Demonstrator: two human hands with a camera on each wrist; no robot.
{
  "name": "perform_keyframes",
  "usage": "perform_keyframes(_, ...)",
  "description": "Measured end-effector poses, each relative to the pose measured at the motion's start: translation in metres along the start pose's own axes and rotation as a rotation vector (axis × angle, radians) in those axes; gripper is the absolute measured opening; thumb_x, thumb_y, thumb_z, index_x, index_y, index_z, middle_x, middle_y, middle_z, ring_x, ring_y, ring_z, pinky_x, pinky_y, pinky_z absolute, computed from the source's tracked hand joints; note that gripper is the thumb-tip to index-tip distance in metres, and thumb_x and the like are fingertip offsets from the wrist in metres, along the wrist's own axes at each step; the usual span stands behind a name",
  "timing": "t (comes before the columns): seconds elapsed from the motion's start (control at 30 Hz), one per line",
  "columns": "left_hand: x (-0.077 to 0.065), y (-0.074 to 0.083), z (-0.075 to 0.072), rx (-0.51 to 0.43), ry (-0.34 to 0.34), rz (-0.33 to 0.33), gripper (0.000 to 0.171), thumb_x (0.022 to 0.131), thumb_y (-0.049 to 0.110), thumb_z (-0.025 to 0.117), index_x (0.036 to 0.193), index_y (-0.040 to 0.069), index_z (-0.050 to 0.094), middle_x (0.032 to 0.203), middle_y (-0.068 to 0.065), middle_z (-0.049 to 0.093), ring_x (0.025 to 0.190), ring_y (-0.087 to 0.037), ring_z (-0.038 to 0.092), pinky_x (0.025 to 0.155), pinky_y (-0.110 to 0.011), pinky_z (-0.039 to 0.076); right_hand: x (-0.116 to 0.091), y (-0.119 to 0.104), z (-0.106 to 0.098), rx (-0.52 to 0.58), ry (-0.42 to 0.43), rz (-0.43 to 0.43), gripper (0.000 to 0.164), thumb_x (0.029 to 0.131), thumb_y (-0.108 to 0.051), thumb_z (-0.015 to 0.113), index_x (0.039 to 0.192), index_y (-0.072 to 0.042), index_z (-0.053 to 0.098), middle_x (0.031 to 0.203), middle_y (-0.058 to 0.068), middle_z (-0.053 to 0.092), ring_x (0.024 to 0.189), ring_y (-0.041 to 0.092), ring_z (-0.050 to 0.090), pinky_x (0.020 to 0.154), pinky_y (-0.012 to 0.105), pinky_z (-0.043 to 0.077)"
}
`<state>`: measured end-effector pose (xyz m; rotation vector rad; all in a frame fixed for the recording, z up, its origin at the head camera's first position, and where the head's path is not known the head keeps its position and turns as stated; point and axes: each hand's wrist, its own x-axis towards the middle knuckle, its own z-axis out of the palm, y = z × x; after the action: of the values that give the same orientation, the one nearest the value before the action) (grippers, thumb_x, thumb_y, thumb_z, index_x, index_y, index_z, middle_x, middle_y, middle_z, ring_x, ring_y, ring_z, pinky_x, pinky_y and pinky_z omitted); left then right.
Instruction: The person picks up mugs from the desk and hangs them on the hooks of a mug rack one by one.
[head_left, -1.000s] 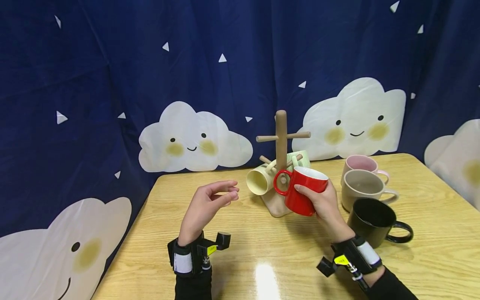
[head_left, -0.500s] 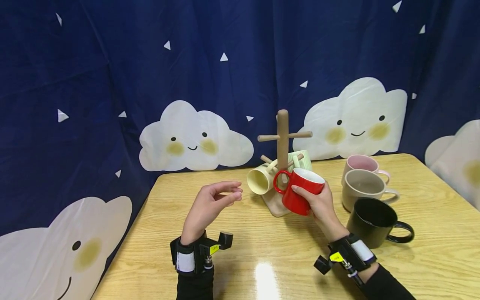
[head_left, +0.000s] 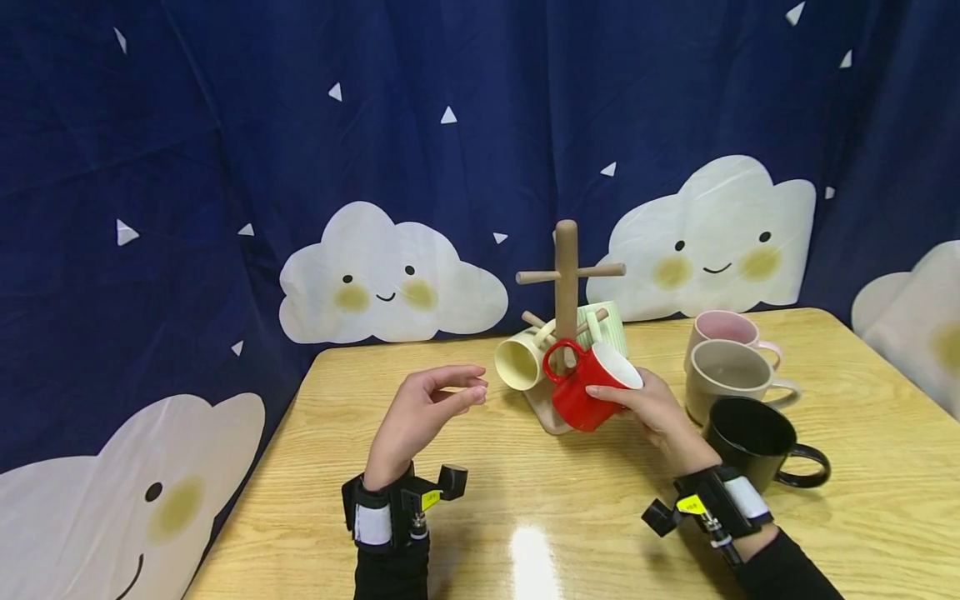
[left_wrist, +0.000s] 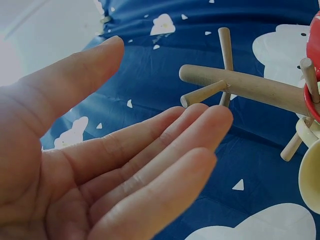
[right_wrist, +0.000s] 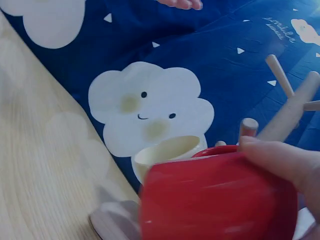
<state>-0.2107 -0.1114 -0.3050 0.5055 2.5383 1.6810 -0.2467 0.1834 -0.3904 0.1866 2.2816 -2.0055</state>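
My right hand (head_left: 648,408) grips a red mug (head_left: 588,396) by its body, thumb along the side near the white-lined rim. The tilted mug has its handle toward a wooden mug tree (head_left: 566,292). A lower front peg (right_wrist: 248,127) shows at the handle loop; whether it passes through, I cannot tell. A cream mug (head_left: 519,360) and a pale green ribbed mug (head_left: 611,325) hang from the tree's other lower pegs. My left hand (head_left: 420,412) hovers left of the tree, fingers loosely bent and holding nothing; its palm (left_wrist: 65,195) fills the left wrist view.
Right of the tree, a pink mug (head_left: 723,327), a beige mug (head_left: 727,375) and a black mug (head_left: 753,442) stand in a row on the wooden table (head_left: 315,467). Upper pegs (head_left: 536,277) stick out from the post. A blue cloud-patterned curtain (head_left: 420,167) hangs behind.
The red mug has shifted slightly left and tipped further, its rim turning to the right, and its handle has come to the lower front peg. My left hand has drifted slightly right.
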Motion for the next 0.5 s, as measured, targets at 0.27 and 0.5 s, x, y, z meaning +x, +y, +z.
perform_keyframes(0.27,-0.0004,0.0016,0.001,0.011,0.006,-0.028,0.027,0.085,0.023,0.066,0.111,0.016,0.067,0.1,-0.003,0.068,0.087,-0.014,0.067,0.081,-0.029,0.052,0.0035,0.0005,-0.0039,0.011,-0.119,0.07,0.082,0.08,-0.023,0.071,0.14,0.005,0.022,0.137,0.023,0.038,0.103,0.023,0.05,0.093,0.038,0.047)
perform_keyframes(0.5,-0.0004,0.0024,0.0016,0.024,-0.004,-0.043,0.028,0.084,0.025,0.066,0.111,0.017,0.067,0.1,-0.002,0.068,0.085,-0.011,0.065,0.08,-0.028,0.05,0.0064,0.0057,-0.0029,0.006,-0.178,0.126,0.086,0.082,-0.025,0.068,0.141,0.008,0.014,0.137,0.026,0.035,0.097,0.021,0.053,0.09,0.036,0.05)
